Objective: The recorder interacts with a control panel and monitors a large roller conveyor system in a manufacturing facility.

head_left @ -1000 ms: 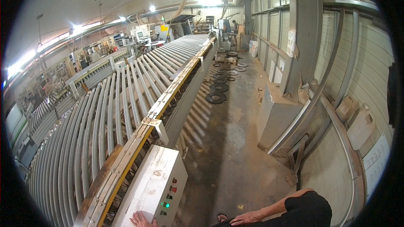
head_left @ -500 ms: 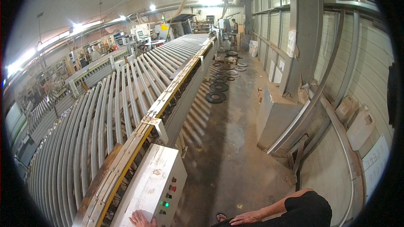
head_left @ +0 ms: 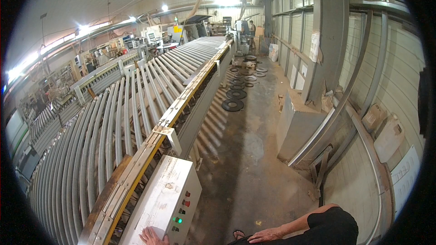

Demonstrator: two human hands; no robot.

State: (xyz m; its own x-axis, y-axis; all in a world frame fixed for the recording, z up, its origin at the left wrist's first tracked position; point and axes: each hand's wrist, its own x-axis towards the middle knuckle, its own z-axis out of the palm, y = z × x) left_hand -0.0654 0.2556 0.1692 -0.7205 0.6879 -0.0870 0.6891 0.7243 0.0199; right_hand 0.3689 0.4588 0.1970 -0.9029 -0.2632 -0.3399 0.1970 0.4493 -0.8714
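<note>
My left hand (head_left: 153,236) lies with its fingers spread on the top of a white metal control box (head_left: 164,189), at the lower edge. The side of the box carries several buttons and switches, among them a red button (head_left: 185,203) and a lit green button (head_left: 178,220). My right hand (head_left: 267,234) rests flat on my black-clothed leg, its fingers stretched out and holding nothing. Beside the box runs a long roller conveyor (head_left: 136,104) with grey rollers and a yellow-edged rail (head_left: 156,143).
Several dark rings (head_left: 233,105) lie on the floor along the conveyor. A grey column (head_left: 329,41) on a concrete base (head_left: 295,122) stands to the right, near plastic jugs (head_left: 389,138) by the wall. A person (head_left: 252,28) stands at the far end near machines.
</note>
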